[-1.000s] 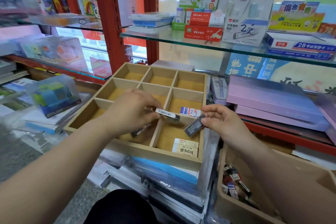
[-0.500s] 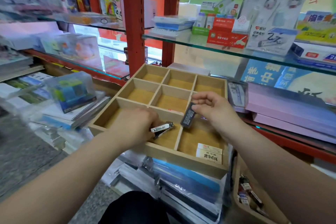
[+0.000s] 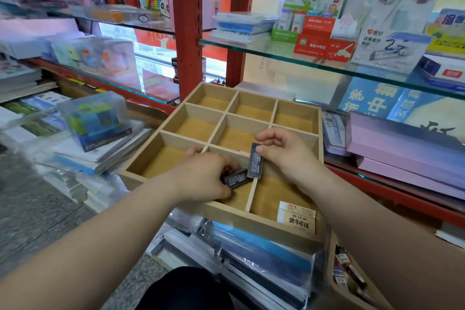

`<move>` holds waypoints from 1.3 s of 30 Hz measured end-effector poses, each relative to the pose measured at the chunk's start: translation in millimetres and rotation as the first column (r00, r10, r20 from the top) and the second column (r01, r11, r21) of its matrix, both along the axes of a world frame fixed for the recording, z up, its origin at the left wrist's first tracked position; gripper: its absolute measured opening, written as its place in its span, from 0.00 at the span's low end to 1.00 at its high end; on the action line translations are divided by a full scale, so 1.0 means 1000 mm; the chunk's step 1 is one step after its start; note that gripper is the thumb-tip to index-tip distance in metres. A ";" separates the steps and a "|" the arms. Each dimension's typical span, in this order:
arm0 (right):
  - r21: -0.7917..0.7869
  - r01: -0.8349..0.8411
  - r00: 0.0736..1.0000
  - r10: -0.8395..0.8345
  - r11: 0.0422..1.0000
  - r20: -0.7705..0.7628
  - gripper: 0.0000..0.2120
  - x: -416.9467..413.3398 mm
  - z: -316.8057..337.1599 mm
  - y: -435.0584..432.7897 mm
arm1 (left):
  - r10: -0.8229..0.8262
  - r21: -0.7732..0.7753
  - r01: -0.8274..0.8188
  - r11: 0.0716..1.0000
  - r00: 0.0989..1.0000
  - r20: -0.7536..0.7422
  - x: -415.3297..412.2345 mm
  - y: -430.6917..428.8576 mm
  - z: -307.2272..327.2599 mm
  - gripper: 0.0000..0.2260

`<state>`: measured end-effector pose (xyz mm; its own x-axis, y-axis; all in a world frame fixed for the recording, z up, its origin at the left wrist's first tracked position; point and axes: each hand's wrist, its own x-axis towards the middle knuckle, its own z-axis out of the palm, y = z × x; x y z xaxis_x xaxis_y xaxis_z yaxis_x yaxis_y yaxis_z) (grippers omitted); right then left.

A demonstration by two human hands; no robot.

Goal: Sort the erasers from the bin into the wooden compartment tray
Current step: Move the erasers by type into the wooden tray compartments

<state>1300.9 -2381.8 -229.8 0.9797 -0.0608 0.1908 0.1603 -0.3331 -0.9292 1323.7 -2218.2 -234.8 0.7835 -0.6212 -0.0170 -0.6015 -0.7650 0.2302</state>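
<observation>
Your left hand (image 3: 201, 178) has its grip clamped on a black eraser (image 3: 235, 179), low in the near-middle compartment of the wooden compartment tray (image 3: 226, 214). Your right hand (image 3: 281, 156) grip pinches a second black eraser (image 3: 255, 161), standing on end above the divider (image 3: 251, 194) between the near-middle and near-right compartments, its lower end just beside the first. A white boxed eraser (image 3: 297, 219) lies in the tray's near-right corner, and the bin (image 3: 331, 277) holding more erasers sits just off that corner.

- Right hand (image 3: 284, 156) moved left with its dark eraser (image 3: 255, 161), which now stands on end just beside the left hand (image 3: 201, 176).
- Left hand dropped into the tray (image 3: 276, 229) compartment below it. Its second eraser (image 3: 235, 178) now shows a dark face and touches the dark eraser.
</observation>
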 end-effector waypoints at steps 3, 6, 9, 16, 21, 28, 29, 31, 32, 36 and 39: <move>0.002 -0.001 1.000 0.001 1.000 0.004 0.09 0.001 -0.001 -0.001 | -0.017 -0.024 0.016 1.000 1.000 -0.012 0.002 0.002 -0.002 0.19; -0.004 0.013 1.000 -0.013 1.000 0.000 0.09 0.001 -0.001 -0.002 | -0.101 -0.032 0.098 0.995 0.989 -0.109 0.005 0.011 0.000 0.20; -0.014 0.023 1.000 -0.023 1.000 -0.004 0.10 0.002 -0.001 0.000 | -0.179 -0.058 0.170 0.984 0.960 -0.215 0.010 0.017 0.005 0.18; 0.004 0.024 0.999 -0.024 1.000 -0.025 0.09 0.001 0.000 0.001 | -0.205 -0.110 0.182 0.977 0.943 -0.262 0.009 0.017 0.004 0.06; 0.001 0.024 1.000 -0.024 1.000 -0.020 0.10 0.001 0.001 0.001 | -0.216 -0.209 0.168 0.963 0.947 -0.236 0.008 0.019 0.000 0.07; -0.014 0.020 1.000 -0.020 1.000 -0.004 0.10 0.001 -0.001 0.001 | -0.202 -0.007 0.202 0.979 0.979 0.005 0.005 0.020 0.001 0.08; -0.016 0.016 1.000 -0.016 1.000 -0.004 0.09 0.001 -0.001 0.000 | -0.217 0.007 0.217 0.976 0.976 0.013 0.006 0.020 0.001 0.08; -0.019 0.007 1.000 -0.007 1.000 -0.006 0.08 0.000 0.000 0.000 | -0.256 0.014 0.256 0.967 0.966 0.017 0.007 0.020 0.002 0.07; -0.019 0.003 1.000 -0.003 1.000 -0.007 0.07 0.000 0.000 0.000 | -0.267 0.009 0.267 0.964 0.964 0.002 0.008 0.020 0.003 0.06; -0.008 0.000 1.000 0.000 1.000 -0.003 0.11 0.000 -0.001 -0.001 | -0.254 0.018 0.257 0.966 0.963 -0.095 0.010 0.018 0.004 0.05; 0.003 -0.014 1.000 0.014 1.000 -0.005 0.09 0.000 -0.001 -0.002 | -0.258 0.061 0.268 0.961 0.956 -0.141 0.012 0.015 0.008 0.02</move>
<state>1300.9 -2383.7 -231.2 0.9815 -0.0479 0.1853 0.1598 -0.3277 -0.9312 1335.5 -2203.0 -227.2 0.5804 -0.7974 -0.1653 -0.7524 -0.6027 0.2657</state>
